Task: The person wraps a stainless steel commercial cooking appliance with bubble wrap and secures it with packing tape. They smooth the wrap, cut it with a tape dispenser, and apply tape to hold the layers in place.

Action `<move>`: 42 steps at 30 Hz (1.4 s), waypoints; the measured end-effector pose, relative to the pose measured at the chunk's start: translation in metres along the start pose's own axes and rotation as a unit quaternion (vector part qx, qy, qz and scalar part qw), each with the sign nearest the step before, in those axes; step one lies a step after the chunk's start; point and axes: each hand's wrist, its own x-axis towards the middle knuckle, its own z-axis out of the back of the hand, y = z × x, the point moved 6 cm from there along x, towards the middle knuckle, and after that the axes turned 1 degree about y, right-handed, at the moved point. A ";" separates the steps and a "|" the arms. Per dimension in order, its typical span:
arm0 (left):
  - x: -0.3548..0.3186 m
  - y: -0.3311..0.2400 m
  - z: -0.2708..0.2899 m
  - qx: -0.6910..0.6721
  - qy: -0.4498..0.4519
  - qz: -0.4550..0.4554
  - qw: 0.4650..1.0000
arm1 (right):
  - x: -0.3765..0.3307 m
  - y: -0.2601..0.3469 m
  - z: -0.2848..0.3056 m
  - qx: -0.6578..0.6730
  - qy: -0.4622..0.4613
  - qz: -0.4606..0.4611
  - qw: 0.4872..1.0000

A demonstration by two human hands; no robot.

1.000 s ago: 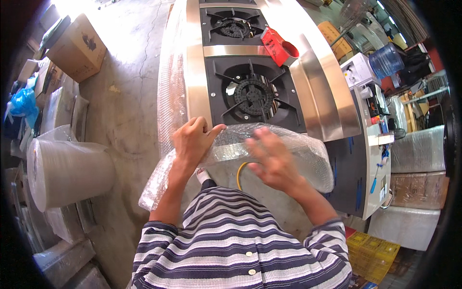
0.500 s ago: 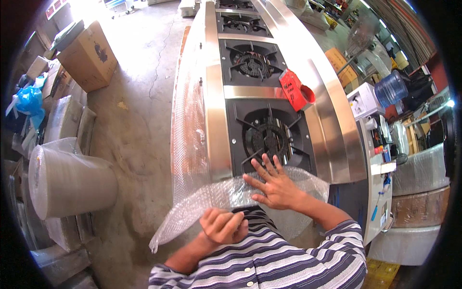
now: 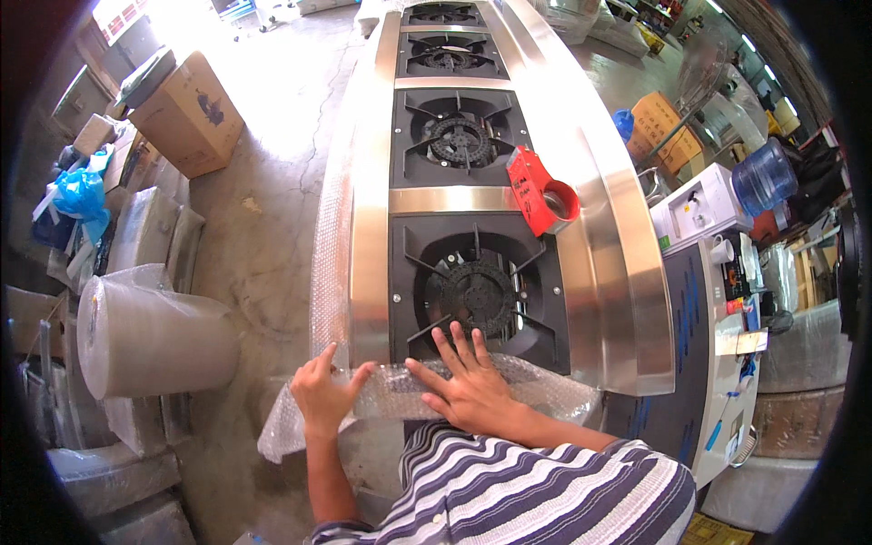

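A long stainless steel gas stove [image 3: 368, 300] with a row of black burners [image 3: 476, 295] runs away from me. Clear bubble wrap [image 3: 545, 386] lies along its near end and hangs past the left corner; more bubble wrap [image 3: 329, 300] covers the left side. My right hand [image 3: 472, 389] lies with fingers spread on the wrap at the near edge, below the closest burner. At the near left corner, my left hand [image 3: 322, 391] is raised beside the wrap, thumb and forefinger apart, holding nothing visible.
A red box-like piece with a round opening [image 3: 541, 195] rests on the stove's right side. To the left stand a large roll of bubble wrap [image 3: 163, 336] and a cardboard box [image 3: 191, 118]. A water dispenser [image 3: 699, 213] and a cluttered cabinet [image 3: 727, 363] are at right.
My left hand has moved left and forward from near my body to the stove's corner, its curled fingers opening. My right hand has shifted slightly left in the picture, and the view has moved.
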 end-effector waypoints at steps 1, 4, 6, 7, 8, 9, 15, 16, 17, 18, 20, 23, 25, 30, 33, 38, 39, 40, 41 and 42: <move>0.000 0.001 0.000 0.000 -0.017 -0.014 1.000 | -0.002 -0.002 -0.002 0.020 -0.005 0.006 1.000; 0.012 -0.007 0.004 -0.007 -0.076 -0.056 0.996 | -0.001 -0.016 0.024 0.104 -0.049 0.011 0.993; 0.017 -0.010 0.005 -0.012 -0.082 -0.064 0.995 | 0.001 -0.035 0.071 0.152 -0.093 -0.003 0.984; 0.017 -0.007 0.004 -0.013 -0.047 -0.032 0.998 | 0.004 -0.049 0.095 0.132 -0.117 -0.006 0.984; 0.012 -0.004 0.006 -0.007 -0.051 -0.032 0.998 | 0.009 -0.063 0.116 0.115 -0.137 -0.008 0.984; 0.011 0.000 0.002 -0.008 -0.052 -0.032 0.998 | 0.012 -0.081 0.133 0.109 -0.156 -0.058 0.980; 0.014 -0.005 0.002 -0.041 -0.070 -0.043 0.996 | 0.050 -0.215 0.161 0.037 -0.261 -0.203 0.943; 0.014 -0.005 0.002 -0.049 -0.062 -0.028 0.996 | 0.058 -0.231 0.158 0.035 -0.233 -0.227 0.945; 0.014 -0.004 0.003 -0.056 -0.056 -0.012 0.997 | 0.065 -0.245 0.155 0.032 -0.204 -0.249 0.946; 0.015 -0.002 0.001 -0.066 -0.049 0.005 0.997 | 0.068 -0.259 0.152 0.008 -0.187 -0.266 0.946; 0.013 0.001 0.002 -0.064 -0.062 0.020 0.996 | 0.076 -0.277 0.137 -0.026 -0.148 -0.296 0.943; 0.011 0.010 0.004 -0.073 -0.106 0.016 0.992 | 0.093 -0.287 0.132 -0.035 -0.157 -0.300 0.940; 0.009 0.021 -0.003 -0.073 -0.108 0.015 0.991 | 0.101 -0.289 0.125 -0.061 -0.151 -0.287 0.944; 0.012 0.033 -0.006 -0.124 -0.087 0.101 0.983 | 0.116 -0.276 0.156 0.007 -0.151 -0.194 0.969; 0.020 0.029 -0.013 -0.139 -0.060 0.127 0.980 | 0.137 -0.208 0.202 0.168 0.013 -0.113 0.979; 0.018 0.029 -0.009 -0.164 -0.044 0.167 0.971 | 0.162 -0.045 0.185 0.141 0.313 0.071 0.937; 0.020 0.028 -0.008 -0.168 -0.044 0.165 0.971 | 0.165 -0.019 0.173 0.075 0.359 0.147 0.919; 0.019 0.032 -0.006 -0.165 -0.048 0.173 0.970 | 0.169 0.019 0.158 0.029 0.413 0.193 0.889; 0.022 0.031 -0.007 -0.156 -0.052 0.156 0.974 | 0.169 0.041 0.143 -0.006 0.438 0.243 0.866; 0.022 0.033 -0.008 -0.151 -0.056 0.151 0.975 | 0.171 0.060 0.126 -0.048 0.466 0.260 0.844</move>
